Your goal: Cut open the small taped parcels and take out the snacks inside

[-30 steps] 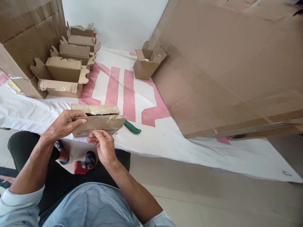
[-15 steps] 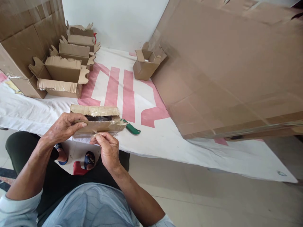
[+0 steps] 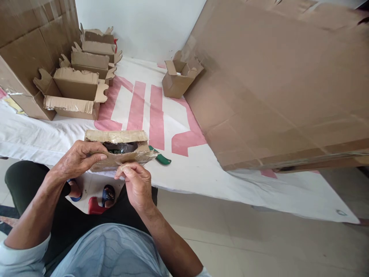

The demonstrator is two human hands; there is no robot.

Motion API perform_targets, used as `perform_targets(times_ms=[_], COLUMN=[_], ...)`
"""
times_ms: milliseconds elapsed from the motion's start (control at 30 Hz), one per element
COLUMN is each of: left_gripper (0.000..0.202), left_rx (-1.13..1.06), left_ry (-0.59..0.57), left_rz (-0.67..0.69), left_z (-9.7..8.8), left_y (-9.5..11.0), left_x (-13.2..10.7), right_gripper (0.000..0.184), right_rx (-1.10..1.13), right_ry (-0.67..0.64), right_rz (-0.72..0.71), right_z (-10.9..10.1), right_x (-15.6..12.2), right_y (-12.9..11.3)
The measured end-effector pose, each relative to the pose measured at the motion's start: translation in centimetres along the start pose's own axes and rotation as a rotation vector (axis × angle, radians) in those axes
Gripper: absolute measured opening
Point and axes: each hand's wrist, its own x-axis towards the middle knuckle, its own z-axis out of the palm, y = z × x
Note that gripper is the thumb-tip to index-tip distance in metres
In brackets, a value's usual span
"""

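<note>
Fingers of the left hand clamp the left end of a small carton along its near flap. Right hand: thumb and forefinger pressed together, apparently on clear tape, just below that flap. Carton sits at the near edge of the cloth-covered table, long axis left to right, directly beyond the right fingertips. Both hands equally near; dark item visible inside.

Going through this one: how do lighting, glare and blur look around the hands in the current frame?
Head view: soft light, left hand and right hand fairly sharp; head view: small glints on the clear tape of the held box; head view: large box at right looks soft, low in detail; head view: held box's interior dark, marking inside not fully legible.
</note>
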Motion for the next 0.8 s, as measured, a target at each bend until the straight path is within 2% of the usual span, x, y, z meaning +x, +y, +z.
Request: perform_targets(times_ms=[267,433,800], left_gripper=[0.025,0.026,0.025], left_rx=[0.039,0.066,0.162], left_ry=[-0.002,-0.020,0.005], left_rz=[0.044,0.081,0.233], left_z=[0.2,0.4,1.0], left_y=[-0.2,-0.3,-0.4], left_x=[-0.2,-0.1,0.0], right_gripper=[0.028,0.032,0.039], right_rx=[0.112,0.099,0.300], right_ry=[-0.117,-0.155,-0.157], right_rz=[-0.082,-0.092,0.015], right_z=[-0.8,-1.6,-1.6], right_x=[0.4,0.6,0.6], right_y=[-0.7,-0.5,-1.9])
